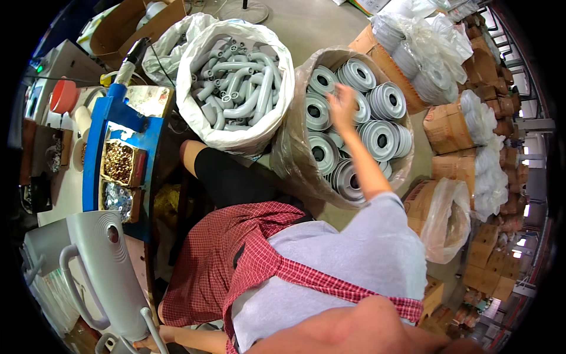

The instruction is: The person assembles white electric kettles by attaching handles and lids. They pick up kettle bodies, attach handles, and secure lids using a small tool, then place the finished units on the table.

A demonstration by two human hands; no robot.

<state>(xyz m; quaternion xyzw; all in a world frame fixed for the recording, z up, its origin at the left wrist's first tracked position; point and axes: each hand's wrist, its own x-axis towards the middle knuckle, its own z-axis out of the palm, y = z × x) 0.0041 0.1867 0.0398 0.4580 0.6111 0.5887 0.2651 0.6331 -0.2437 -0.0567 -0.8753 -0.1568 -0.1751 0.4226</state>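
Note:
My right hand (342, 107) reaches over stacks of grey round grooved wheels (382, 140) with dark centres. Its fingers look spread, slightly blurred, with nothing visible in them; it is just above or touching the middle stacks. The wheels stand in a round-looking container lined with clear plastic (293, 144). At the lower left, my left hand (145, 343) is at the bottom end of a large grey plastic housing (109, 259) with curved tube handles (75, 289). It seems to grip the housing there, with the fingers partly hidden.
A white sack (283, 109) of grey bent tubes (239, 88) stands left of the wheels. Further left is a bench with a blue press (97, 153), a box of brass-coloured fasteners (119, 162) and a tray of silver pieces (118, 200). Cartons (451, 127) stand along the right.

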